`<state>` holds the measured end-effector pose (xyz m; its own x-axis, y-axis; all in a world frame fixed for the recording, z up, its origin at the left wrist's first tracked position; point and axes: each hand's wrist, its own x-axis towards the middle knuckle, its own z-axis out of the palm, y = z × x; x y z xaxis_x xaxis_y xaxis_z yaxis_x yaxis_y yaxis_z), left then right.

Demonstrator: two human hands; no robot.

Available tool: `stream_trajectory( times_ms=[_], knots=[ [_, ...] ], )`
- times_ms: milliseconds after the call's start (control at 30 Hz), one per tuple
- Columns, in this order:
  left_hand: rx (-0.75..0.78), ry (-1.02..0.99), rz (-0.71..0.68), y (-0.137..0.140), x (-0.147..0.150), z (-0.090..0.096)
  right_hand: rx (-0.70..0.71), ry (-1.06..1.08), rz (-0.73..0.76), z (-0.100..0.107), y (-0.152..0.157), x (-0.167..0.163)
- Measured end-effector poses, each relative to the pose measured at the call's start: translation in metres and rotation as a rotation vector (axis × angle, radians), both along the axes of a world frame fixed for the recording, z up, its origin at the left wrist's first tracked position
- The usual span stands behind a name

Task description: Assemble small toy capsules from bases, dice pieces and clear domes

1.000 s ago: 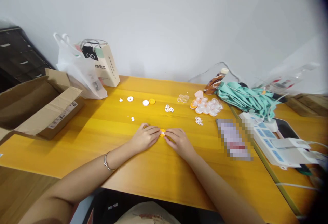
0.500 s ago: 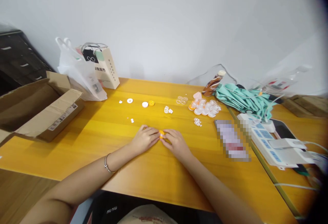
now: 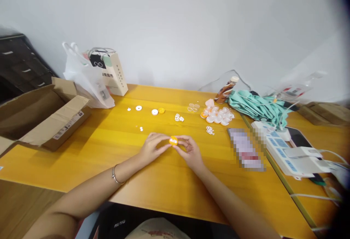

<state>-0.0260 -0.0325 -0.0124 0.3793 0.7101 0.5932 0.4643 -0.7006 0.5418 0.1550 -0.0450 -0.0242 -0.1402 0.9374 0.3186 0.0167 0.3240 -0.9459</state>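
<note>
Between my two hands is a small round orange piece with white parts inside (image 3: 173, 141). My left hand (image 3: 153, 147) pinches its left edge with thumb and fingers, and my right hand (image 3: 189, 152) pinches its right edge. Beyond them on the table lie white spoked pieces (image 3: 179, 118), a white ring (image 3: 154, 112) touching a yellow ring (image 3: 161, 111), and another white ring (image 3: 139, 108). Tiny white bits (image 3: 141, 128) sit to the left. Clear rings (image 3: 193, 107) and a cluster of clear-topped, orange and white round pieces (image 3: 217, 115) are at the back right.
A cardboard box (image 3: 54, 115), a white plastic bag (image 3: 87, 80) and a paper bag (image 3: 115, 73) stand at left. On the right are a phone (image 3: 246, 149), a brown bottle (image 3: 226, 90), a folded turquoise umbrella (image 3: 259, 105) and a power strip (image 3: 281, 151) with cables.
The orange piece has been turned and raised slightly, so its face with the white parts shows. My fingers have shifted to its edges. The table items look unmoved.
</note>
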Motion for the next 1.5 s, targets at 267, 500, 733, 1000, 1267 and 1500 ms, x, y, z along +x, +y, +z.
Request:
stream_trajectory(
  times_ms=[267,500,733,1000,1267,1500],
  knots=[
    [0.011,-0.173,-0.052,-0.008,0.001,0.004,-0.131,0.232,-0.032,0.011,-0.010,-0.010],
    [0.020,-0.131,-0.104,-0.004,0.002,0.000,-0.200,0.225,0.028,0.012,-0.010,-0.008],
    [0.001,-0.068,-0.129,-0.005,0.001,-0.001,-0.265,0.229,0.020,0.010,-0.008,-0.006],
    [-0.054,0.243,0.212,0.064,-0.030,0.013,-0.336,0.220,-0.089,0.001,0.005,-0.001],
    [-0.138,0.308,0.317,0.134,-0.024,0.001,-0.329,0.207,-0.072,0.001,0.003,0.002],
    [-0.239,0.183,0.267,0.112,-0.016,0.012,-0.357,0.211,-0.065,0.007,0.002,0.004]
  ],
)
